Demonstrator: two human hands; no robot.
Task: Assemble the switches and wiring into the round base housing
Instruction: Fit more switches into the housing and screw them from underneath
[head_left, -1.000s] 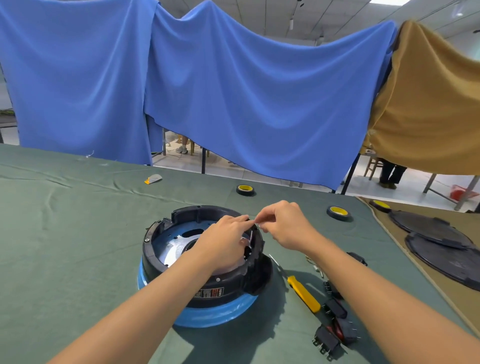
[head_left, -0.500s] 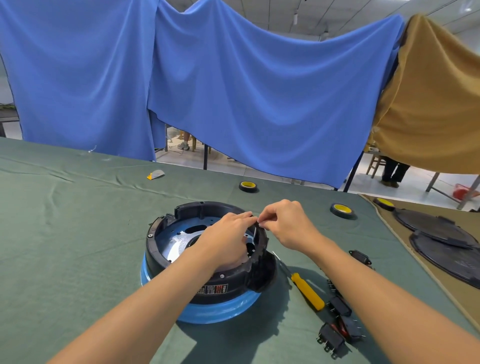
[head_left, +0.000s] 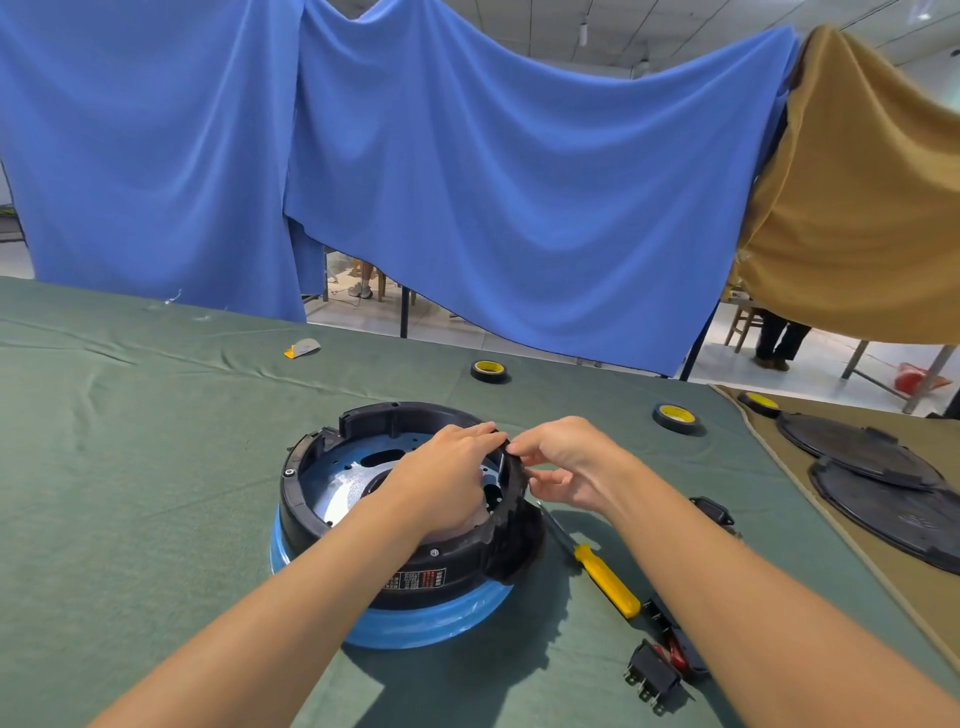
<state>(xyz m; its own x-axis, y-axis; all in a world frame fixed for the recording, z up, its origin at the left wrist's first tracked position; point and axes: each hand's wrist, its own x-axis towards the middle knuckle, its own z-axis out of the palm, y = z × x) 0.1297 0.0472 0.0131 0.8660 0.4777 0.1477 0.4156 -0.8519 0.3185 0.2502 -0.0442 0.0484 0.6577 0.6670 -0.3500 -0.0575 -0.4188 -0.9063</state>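
Head view: printed label (head_left: 415, 578) on round base housing (head_left: 293, 501), text illegible

One round base housing (head_left: 291, 493); two hands at it, left hand (head_left: 441, 467) and right hand (head_left: 566, 462); one yellow screwdriver (head_left: 605, 579); three tape rolls in the upper middle and right: first tape roll (head_left: 488, 370), second tape roll (head_left: 674, 417), third tape roll (head_left: 759, 402); at least three loose switches at lower right: near switch (head_left: 652, 675), red switch (head_left: 677, 652), far switch (head_left: 710, 512); two dark round covers at right: upper cover (head_left: 852, 447), lower cover (head_left: 893, 512); one grey scrap (head_left: 305, 346) at upper left.
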